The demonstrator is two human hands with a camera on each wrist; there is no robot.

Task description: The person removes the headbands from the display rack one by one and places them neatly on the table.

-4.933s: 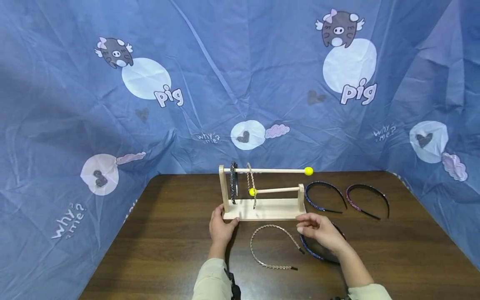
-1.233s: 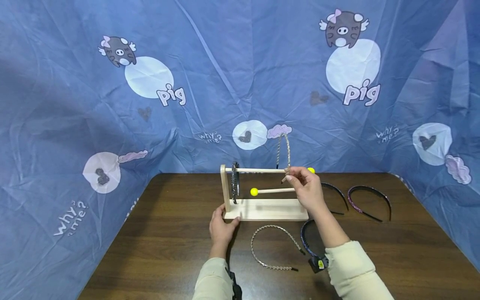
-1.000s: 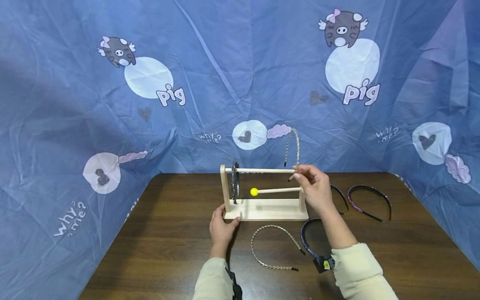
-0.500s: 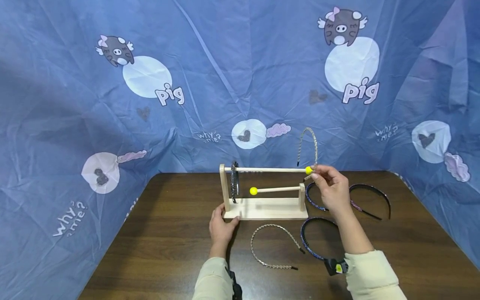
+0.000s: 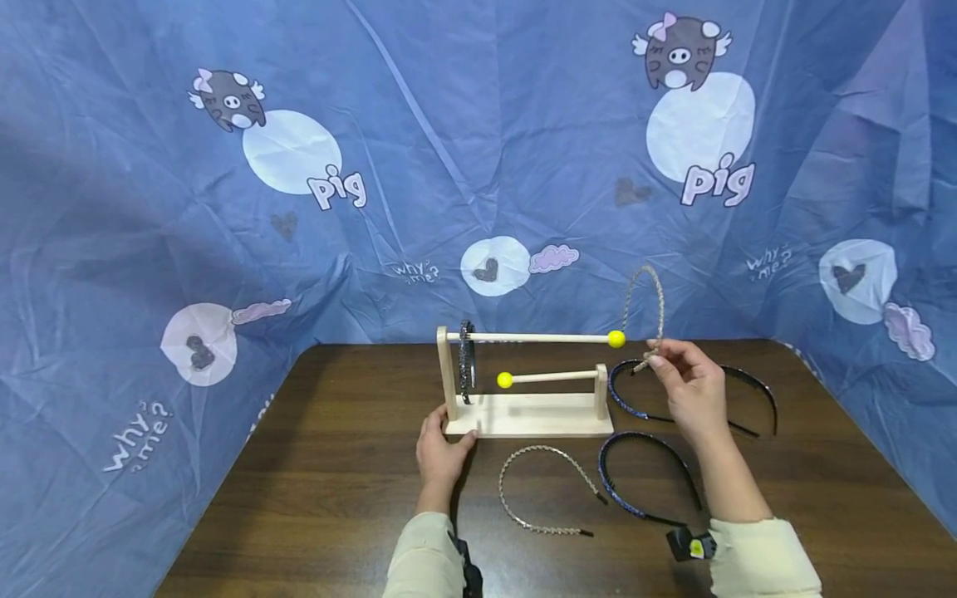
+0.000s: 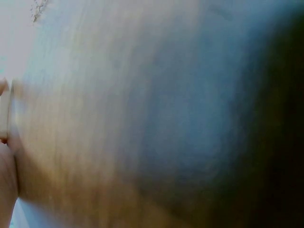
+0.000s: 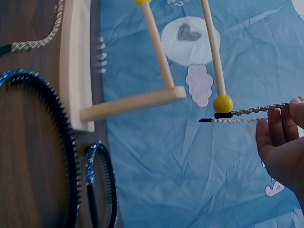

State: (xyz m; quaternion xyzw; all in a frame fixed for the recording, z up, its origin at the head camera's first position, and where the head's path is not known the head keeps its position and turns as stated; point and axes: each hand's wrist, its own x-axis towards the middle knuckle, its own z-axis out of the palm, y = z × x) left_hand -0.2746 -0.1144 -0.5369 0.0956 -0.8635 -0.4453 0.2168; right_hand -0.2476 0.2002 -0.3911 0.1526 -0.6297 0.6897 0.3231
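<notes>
In the head view the right hand [image 5: 695,390] pinches a thin braided headband [image 5: 660,303] near one end, its arch upward, just right of the yellow ball on the upper rod [image 5: 546,338]. The right wrist view shows the headband [image 7: 259,109] with its black tips beside that ball [image 7: 223,103], the fingers on its far part. The left hand [image 5: 441,453] grips the left end of the wooden stand's base [image 5: 538,415]. A dark headband [image 5: 467,361] hangs at the upper rod's left. The left wrist view is mostly blurred, with part of the hand [image 6: 7,180] at its edge.
On the brown table [image 5: 336,498], a braided headband [image 5: 503,490] lies in front of the stand. A blue headband [image 5: 604,473] is right of it; another blue one [image 5: 615,390] and a pink-and-black one [image 5: 766,394] lie behind. A blue patterned cloth [image 5: 419,166] hangs behind.
The right hand took the braided headband from the stand and moved it right along the upper rod, past the yellow ball. The left hand stayed at the base.
</notes>
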